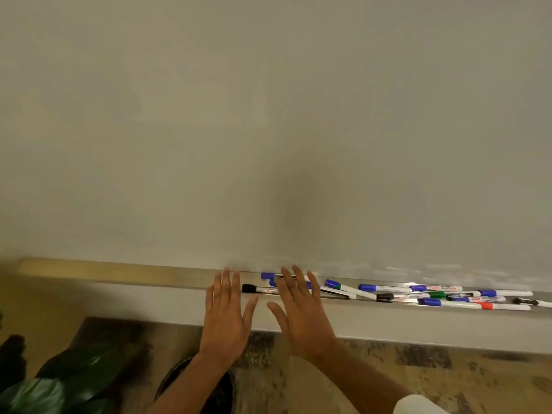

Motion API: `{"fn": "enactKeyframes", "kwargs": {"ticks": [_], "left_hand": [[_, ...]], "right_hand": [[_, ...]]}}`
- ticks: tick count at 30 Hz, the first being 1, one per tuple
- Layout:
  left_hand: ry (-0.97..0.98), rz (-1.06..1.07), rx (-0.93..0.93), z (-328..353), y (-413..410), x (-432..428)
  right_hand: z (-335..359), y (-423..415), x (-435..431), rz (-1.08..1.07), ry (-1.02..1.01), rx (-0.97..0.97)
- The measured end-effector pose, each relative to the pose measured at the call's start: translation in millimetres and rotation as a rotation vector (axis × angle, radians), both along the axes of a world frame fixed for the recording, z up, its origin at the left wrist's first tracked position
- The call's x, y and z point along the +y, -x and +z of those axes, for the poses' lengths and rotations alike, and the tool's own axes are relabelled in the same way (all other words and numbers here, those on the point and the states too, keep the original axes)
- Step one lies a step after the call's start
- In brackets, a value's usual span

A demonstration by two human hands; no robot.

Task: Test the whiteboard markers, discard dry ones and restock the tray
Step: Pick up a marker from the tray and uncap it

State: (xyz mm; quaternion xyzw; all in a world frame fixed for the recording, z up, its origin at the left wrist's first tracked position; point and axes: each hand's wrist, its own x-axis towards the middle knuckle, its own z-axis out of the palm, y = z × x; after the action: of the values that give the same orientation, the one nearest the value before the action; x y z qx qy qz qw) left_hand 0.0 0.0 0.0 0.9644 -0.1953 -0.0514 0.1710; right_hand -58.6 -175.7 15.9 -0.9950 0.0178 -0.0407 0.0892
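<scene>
A blank whiteboard (pixel 268 130) fills the upper view. Along its lower edge runs a metal tray (pixel 119 274) holding several markers with blue, black, green and red caps, most of them piled at the right (pixel 448 295). A black-capped marker (pixel 254 288) lies between my two hands. My left hand (pixel 227 315) and my right hand (pixel 298 312) are both held flat with straight, spread fingers, palms down, just in front of the tray. Neither holds anything. My right fingers partly cover a blue-capped marker (pixel 268 275).
A round dark bin (pixel 218 392) stands on the patterned floor below my left forearm. Dark green plant leaves (pixel 68 380) fill the lower left corner. The left stretch of the tray holds no markers.
</scene>
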Motion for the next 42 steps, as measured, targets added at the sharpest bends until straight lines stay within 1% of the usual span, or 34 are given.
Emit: {"fn": "enactKeyframes", "kwargs": {"ticks": [4, 7, 10, 15, 17, 21, 29, 34, 42], "left_hand": [[-0.032, 0.035, 0.014, -22, -11, 5], [-0.068, 0.025, 0.025, -39, -20, 6], [-0.072, 0.005, 0.054, -52, -32, 8], [-0.061, -0.036, 0.085, -73, -41, 6], [-0.074, -0.039, 0.108, -78, -41, 5], [-0.089, -0.021, 0.164, -82, -36, 6], [-0.110, -0.025, 0.215, -87, -36, 6], [-0.112, -0.008, 0.235, -94, -38, 4], [-0.022, 0.035, 0.242, -100, -41, 0]], "right_hand": [[-16, -19, 8, 0.001, 0.028, 0.027], [-29, -33, 11, 0.029, 0.042, -0.037], [-39, -48, 12, 0.013, -0.020, 0.022], [-61, -67, 15, 0.029, -0.062, 0.056], [-70, -72, 16, 0.054, -0.073, 0.099], [-79, -78, 21, 0.123, -0.073, 0.143], [-90, -87, 19, 0.106, -0.085, 0.125], [-96, -92, 18, 0.100, -0.117, 0.160], [-110, -99, 18, 0.062, -0.141, 0.119]]}}
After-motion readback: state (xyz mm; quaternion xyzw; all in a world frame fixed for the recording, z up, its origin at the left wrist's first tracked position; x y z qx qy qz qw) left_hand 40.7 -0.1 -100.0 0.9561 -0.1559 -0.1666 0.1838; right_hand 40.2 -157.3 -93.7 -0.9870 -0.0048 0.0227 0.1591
